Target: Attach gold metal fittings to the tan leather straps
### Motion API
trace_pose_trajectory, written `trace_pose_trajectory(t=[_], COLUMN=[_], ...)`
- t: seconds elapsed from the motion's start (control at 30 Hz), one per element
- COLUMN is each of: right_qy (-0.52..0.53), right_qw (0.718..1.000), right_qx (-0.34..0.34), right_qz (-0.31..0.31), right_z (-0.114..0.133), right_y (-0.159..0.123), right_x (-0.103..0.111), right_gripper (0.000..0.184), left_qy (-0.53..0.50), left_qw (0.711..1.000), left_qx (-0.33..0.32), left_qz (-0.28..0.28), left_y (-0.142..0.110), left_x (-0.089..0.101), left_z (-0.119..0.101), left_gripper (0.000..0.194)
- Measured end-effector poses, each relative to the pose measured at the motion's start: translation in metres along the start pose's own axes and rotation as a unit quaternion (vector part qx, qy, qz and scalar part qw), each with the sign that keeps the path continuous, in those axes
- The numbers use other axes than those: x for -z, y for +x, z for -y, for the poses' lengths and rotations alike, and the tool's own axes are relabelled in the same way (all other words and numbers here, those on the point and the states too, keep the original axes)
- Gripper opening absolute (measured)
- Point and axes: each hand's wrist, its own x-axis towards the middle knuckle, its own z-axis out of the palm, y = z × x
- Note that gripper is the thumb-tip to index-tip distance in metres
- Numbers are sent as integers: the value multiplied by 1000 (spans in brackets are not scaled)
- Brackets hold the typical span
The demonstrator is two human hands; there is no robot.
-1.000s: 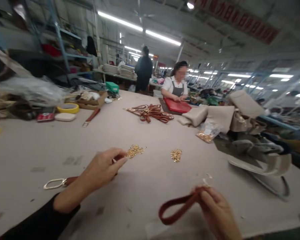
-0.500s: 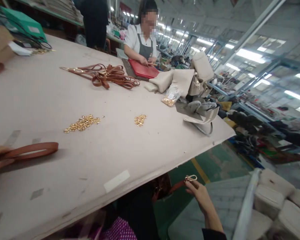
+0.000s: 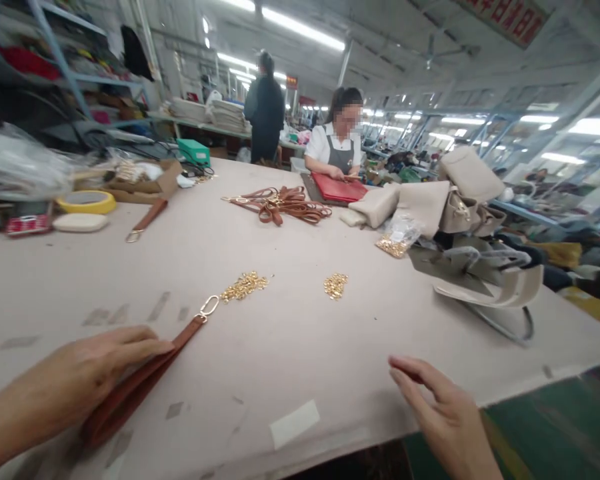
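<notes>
My left hand [image 3: 97, 365] lies flat on the near left of the pale table [image 3: 290, 347], fingers stretched out over a brown leather strap [image 3: 145, 380]. The strap runs away from me and ends in a metal ring clasp [image 3: 209, 305]. Just past the clasp is a small heap of gold metal fittings [image 3: 244, 285], with a second heap [image 3: 335, 285] to its right. My right hand [image 3: 443, 410] hovers at the table's near edge, fingers apart, with nothing in it.
A bundle of brown straps [image 3: 280, 203] lies mid-table. Beige bags [image 3: 460, 200] and a clear packet of gold fittings [image 3: 397, 237] sit at right. A seated person works on a red piece [image 3: 340, 188] at the far end. A yellow tape roll [image 3: 86, 201] and a single strap [image 3: 147, 219] lie at left.
My right hand came up from below the table edge, where it held a strap's clasp, and is now empty. My left hand now rests flat on its strap, laid out on the table.
</notes>
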Motion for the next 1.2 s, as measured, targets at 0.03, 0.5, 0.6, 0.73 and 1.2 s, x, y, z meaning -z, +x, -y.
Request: trace_pose_trajectory(t=[0.03, 0.5, 0.6, 0.73, 1.2], right_qy=[9, -16, -57, -60, 498], right_qw=[997, 939, 942, 941, 818], right_qx=[63, 274, 261, 273, -47], right_qz=[49, 207, 204, 189, 285], right_z=[18, 166, 171, 172, 159], right_y=[12, 78, 79, 79, 105], right_x=[-16, -216, -227, -232, -199], right_gripper=[25, 15, 13, 11, 29], left_qy=[4, 54, 27, -41, -630], left_qw=[1000, 984, 987, 991, 759], left_qx=[9, 154, 148, 124, 153], left_qz=[2, 70, 48, -5, 61], left_y=[2, 35, 29, 24, 96], left_x=[2, -14, -8, 1, -37], left_z=[-4, -31, -23, -18, -60], left_gripper=[38, 15, 16, 21, 21])
